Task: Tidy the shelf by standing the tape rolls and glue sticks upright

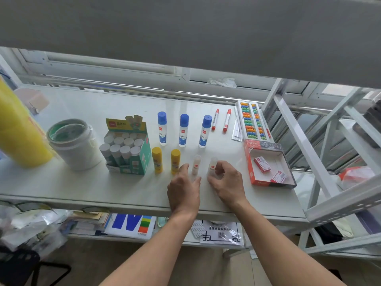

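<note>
Two small clear glue sticks stand upright near the front of the white shelf [103,182]. My left hand [183,193] pinches the base of the left clear glue stick [195,164] between thumb and fingers. My right hand [226,182] curls around the right clear glue stick [213,164]. Left of them stand two yellow glue sticks [157,159] [175,161]. Behind are three blue-capped glue bottles [162,129] [183,131] [205,132], all upright. A stack of white tape rolls [76,149] and a big yellow roll [18,131] sit at the left.
A green box of grey-capped glue sticks [127,149] stands beside the tape. Two red markers [215,119] [227,120] and a bead abacus [252,120] lie at the back right. A red open box [268,164] sits right of my hands. Metal shelf posts rise at the right.
</note>
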The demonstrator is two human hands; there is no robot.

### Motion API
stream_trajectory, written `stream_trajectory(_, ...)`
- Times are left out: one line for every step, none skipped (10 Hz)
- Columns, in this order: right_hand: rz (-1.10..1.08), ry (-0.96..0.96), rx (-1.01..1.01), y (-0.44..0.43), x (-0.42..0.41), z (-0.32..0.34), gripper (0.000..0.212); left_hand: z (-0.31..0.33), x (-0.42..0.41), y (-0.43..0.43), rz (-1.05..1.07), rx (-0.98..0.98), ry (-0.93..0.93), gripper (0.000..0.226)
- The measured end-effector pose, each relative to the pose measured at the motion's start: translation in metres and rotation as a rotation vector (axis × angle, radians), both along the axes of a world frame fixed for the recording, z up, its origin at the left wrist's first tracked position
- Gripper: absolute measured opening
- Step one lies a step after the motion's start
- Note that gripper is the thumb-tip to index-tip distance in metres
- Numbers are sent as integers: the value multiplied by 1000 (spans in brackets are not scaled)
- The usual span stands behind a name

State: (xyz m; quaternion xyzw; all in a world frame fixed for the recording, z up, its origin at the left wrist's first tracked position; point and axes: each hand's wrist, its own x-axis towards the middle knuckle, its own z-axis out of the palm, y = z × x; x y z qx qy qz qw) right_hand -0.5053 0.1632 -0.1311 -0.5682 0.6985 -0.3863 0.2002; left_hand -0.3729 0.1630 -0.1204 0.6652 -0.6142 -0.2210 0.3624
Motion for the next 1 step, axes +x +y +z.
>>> stream_trajectory(-44,-30,39,1,-2,2,28,-1,12,12,-33,-38,14,54)
